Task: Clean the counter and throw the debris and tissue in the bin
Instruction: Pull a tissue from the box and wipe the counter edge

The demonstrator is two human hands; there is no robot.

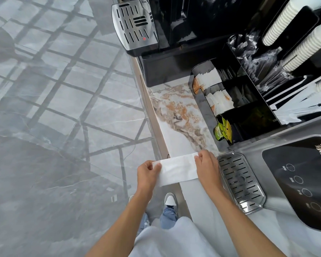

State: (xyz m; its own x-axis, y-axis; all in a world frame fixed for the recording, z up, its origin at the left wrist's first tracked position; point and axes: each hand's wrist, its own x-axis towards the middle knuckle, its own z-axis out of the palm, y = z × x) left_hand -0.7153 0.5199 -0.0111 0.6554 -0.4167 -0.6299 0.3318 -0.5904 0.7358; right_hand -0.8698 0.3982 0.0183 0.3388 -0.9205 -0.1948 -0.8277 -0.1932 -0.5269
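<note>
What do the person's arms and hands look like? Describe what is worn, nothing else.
Both forearms are bare up to the bottom of the picture: no sleeves show. The left hand and the right hand have no gloves, and no watch, ring or bracelet can be seen. Lower down, a light white garment covers the body.

Marble-patterned counter (176, 115) carries a black condiment organiser (230, 101) beyond the hands, and a water dispenser (285, 173) just right of them.
</note>
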